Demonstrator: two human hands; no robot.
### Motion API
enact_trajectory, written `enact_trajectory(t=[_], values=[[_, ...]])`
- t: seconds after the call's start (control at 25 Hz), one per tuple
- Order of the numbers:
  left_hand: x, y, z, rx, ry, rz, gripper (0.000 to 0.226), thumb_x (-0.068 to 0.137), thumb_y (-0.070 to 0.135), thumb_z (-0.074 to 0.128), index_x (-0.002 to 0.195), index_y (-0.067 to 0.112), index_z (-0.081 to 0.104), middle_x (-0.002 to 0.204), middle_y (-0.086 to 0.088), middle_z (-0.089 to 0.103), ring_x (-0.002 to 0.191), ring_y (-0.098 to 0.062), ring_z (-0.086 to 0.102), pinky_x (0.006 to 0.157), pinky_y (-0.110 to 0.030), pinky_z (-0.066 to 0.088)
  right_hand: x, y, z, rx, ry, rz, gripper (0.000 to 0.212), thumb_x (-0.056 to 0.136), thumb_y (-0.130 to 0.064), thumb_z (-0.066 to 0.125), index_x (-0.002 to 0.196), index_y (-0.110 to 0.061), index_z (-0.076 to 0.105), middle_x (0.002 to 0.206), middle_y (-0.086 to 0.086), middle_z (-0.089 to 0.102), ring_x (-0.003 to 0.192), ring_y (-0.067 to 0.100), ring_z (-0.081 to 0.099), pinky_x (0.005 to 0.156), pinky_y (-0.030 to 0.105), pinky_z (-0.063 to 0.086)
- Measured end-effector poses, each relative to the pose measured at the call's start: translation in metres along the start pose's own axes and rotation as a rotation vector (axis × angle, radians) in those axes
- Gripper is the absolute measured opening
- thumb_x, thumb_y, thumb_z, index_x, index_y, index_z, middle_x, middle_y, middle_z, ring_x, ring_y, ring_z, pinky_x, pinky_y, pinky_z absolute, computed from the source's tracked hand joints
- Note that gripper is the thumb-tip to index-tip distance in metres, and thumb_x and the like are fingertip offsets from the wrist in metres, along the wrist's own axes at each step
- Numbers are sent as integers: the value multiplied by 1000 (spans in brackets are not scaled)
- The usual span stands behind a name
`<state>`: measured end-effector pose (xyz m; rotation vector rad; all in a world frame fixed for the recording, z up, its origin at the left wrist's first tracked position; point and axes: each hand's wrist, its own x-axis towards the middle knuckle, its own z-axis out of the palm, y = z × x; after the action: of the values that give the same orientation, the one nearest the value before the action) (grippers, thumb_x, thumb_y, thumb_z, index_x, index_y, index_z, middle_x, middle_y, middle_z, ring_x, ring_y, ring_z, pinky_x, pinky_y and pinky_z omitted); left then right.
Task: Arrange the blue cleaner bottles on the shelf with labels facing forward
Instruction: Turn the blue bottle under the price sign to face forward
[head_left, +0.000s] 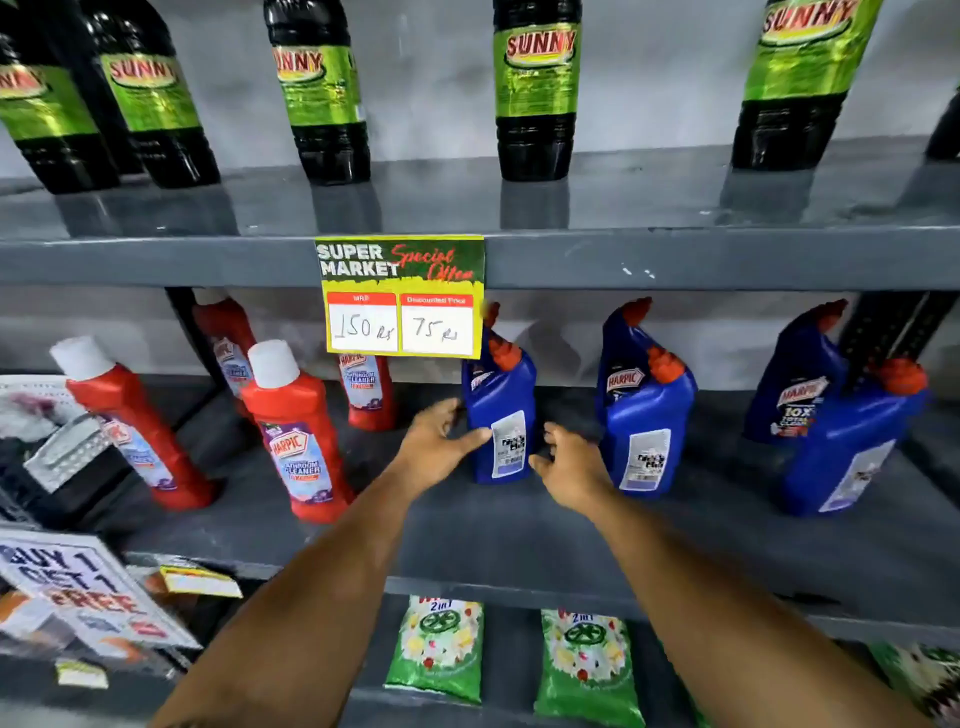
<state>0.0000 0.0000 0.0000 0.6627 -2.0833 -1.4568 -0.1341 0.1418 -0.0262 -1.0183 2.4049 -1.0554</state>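
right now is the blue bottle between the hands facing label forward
No: the blue bottle stands upright, its white barcode panel toward the camera, so it is back-facing.

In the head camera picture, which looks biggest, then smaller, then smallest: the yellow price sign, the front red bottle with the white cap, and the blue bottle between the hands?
1. Front red plastic bottle with white cap, tallest here, though it stands nearer the camera.
2. Yellow paper price sign and blue plastic cleaner bottle between the hands look about alike; I won't rank them.
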Motion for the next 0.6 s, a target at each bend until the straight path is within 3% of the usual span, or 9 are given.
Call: enact_trajectory(t=[0.12, 0.24, 0.4, 0.6], values=[[14, -3, 2, -30, -78, 28, 42, 78, 7, 76, 117, 7, 61, 117, -16, 70, 103, -21, 67, 98, -44, 53, 6, 0, 10, -1, 35, -14, 55, 86, -23, 64, 136, -10, 46, 136, 12, 58, 124, 27, 55, 106, 40, 43], [21, -4, 2, -68, -94, -13, 40, 77, 13, 77, 115, 13, 63, 113, -12, 72, 102, -22, 69, 94, -44, 55, 4, -1, 16, 98, 80, 3, 39, 87, -21, 64, 124, -13, 54, 123, 7, 67, 114, 25, 63, 99, 40, 49], [27, -8, -2, -45, -89, -54, 36, 73, 21, 80, 106, 15, 66, 106, -10, 74, 100, -24, 71, 90, -49, 57, 5, -6, 17, 87, 159, -10, 34, 86, -21, 66, 116, -10, 57, 117, 8, 69, 105, 23, 66, 88, 31, 51], [25, 11, 7, 26, 64, -68, 29, 71, 20, 82, 93, 12, 64, 96, -8, 73, 88, -23, 71, 77, -37, 59, -4, -14, 24, 74, 261, -82, 55, 82, -27, 69, 129, -6, 52, 122, 13, 67, 110, 24, 64, 93, 28, 47]])
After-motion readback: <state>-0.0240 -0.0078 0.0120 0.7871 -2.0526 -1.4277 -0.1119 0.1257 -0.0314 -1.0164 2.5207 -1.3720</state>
